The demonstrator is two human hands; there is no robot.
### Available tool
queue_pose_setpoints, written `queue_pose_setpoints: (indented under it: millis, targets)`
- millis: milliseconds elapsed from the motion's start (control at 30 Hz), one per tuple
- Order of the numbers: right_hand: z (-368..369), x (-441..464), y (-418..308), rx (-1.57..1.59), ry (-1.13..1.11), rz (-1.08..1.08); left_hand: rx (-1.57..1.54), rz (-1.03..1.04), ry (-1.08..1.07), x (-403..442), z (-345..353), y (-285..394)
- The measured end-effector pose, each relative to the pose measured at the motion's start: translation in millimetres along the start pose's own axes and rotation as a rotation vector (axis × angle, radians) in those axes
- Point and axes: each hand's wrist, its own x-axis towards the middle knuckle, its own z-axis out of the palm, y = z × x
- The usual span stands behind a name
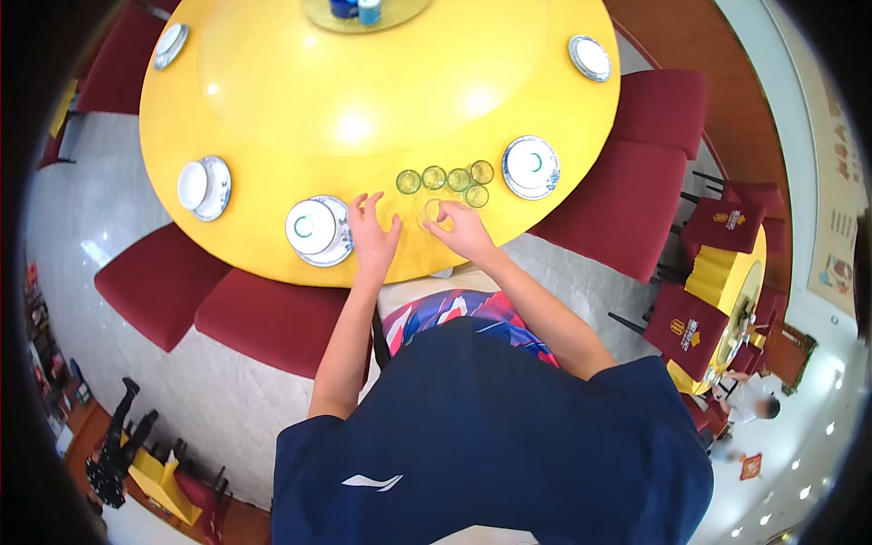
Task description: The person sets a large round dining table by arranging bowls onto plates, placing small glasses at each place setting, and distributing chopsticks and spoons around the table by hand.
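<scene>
My right hand (466,234) pinches the rim of a clear drinking glass (430,214) near the front edge of the yellow round table (263,195). Several greenish glasses (434,177) stand together just beyond it. My left hand (373,236) is open above the table, fingers spread and nothing in them. Close to its left side is a white bowl (310,227) on a blue-patterned plate (338,256). To the right of the glasses lies another place setting (530,167), also with a blue-patterned rim.
More place settings (216,188) line the table's edge. A round glass turntable (363,100) covers its middle, with blue containers (368,11) at the far side. Dark red chairs (272,322) surround the table. Other tables (731,272) and people are farther off.
</scene>
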Motion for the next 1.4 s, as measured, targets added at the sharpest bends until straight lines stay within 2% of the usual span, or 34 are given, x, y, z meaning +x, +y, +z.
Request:
queue_pose_setpoints:
  millis: [33, 67, 133, 167, 233, 267, 333, 367, 400, 467, 500, 533, 600, 667, 700, 733, 800, 833, 867, 967, 1000, 1067, 1133, 1200, 1267, 1333, 1400]
  targets:
    - [-7, -7, 2, 0.24, -0.006, 0.014, -0.009, 0.017, -0.005, 3, 8, 2]
    - [-12, -14, 4, 0.235, 0.012, 0.024, 0.004, 0.005, -0.031, 5, 20, 2]
    - [-25, -24, 5, 1.057, -0.032, 0.125, 0.004, 0.009, -0.065, 6, 43, -1]
    - [-35, -24, 2, 1.051, -0.012, 0.126, -0.052, -0.029, -0.082, 8, 53, -6]
    - [-62, -20, -15, 1.535, 0.109, 0.234, -0.114, -0.053, -0.104, 14, 65, -10]
    - [-75, -17, -21, 1.531, 0.126, 0.228, -0.135, -0.071, -0.077, 16, 69, -10]
    - [-102, -5, -24, 1.924, 0.201, 0.166, -0.167, -0.087, -0.052, 20, 78, -11]
    - [-113, 5, -20, 1.979, 0.251, 0.178, -0.176, -0.087, -0.04, 22, 80, -14]
    - [-123, 14, -6, 1.977, 0.257, 0.176, -0.183, -0.087, -0.027, 25, 80, -17]
    - [-147, 22, 26, 2.197, 0.166, 0.054, -0.246, -0.144, -0.015, 27, 80, -17]
    - [-169, 28, 29, 2.114, 0.221, 0.17, -0.311, -0.206, 0.007, 28, 83, -16]
    - [-190, 36, 43, 2.111, 0.231, 0.17, -0.315, -0.203, 0.0, 28, 85, -16]
    - [-232, 56, 83, 1.236, 0.255, 0.308, -0.228, -0.221, 0.128, 22, 89, -25]
    - [-272, 74, 110, 0.519, 0.463, 0.45, -0.162, -0.269, 0.151, 16, 85, -25]
    - [-298, 88, 142, 0.207, 0.453, 0.454, -0.098, -0.315, 0.18, 12, 83, -25]
    - [-318, 101, 172, -0.1, 0.435, 0.445, -0.187, -0.333, 0.19, 7, 82, -32]
    - [-358, 132, 203, -0.054, 0.421, 0.417, -0.353, -0.393, 0.242, -2, 85, -27]
    - [-371, 154, 232, -0.189, 0.439, 0.315, -0.419, -0.441, 0.28, -8, 81, -16]
    - [-379, 175, 261, -0.318, 0.448, 0.216, -0.376, -0.475, 0.26, -13, 75, -5]
    - [-387, 235, 325, -0.316, 0.395, 0.195, -0.247, -0.587, 0.232, -29, 65, 17]
    - [-386, 248, 335, -0.329, 0.382, 0.189, -0.179, -0.649, 0.232, -38, 62, 16]
    - [-384, 269, 349, -0.383, 0.282, 0.227, -0.069, -0.602, 0.26, -57, 64, 15]
    - [-382, 283, 357, -0.438, 0.19, 0.249, -0.269, -0.757, 0.299, -62, 64, 39]
    - [-376, 293, 369, -0.504, 0.139, 0.232, -0.291, -0.738, 0.384, -65, 69, 57]
    - [-370, 295, 373, -0.505, 0.11, 0.223, -0.435, -0.905, 0.383, -65, 66, 65]
    - [-370, 296, 373, -0.511, 0.08, 0.207, -0.446, -0.875, 0.385, -68, 65, 65]
    - [-369, 296, 378, -0.507, 0.082, 0.201, -0.602, -0.92, 0.372, -66, 65, 68]
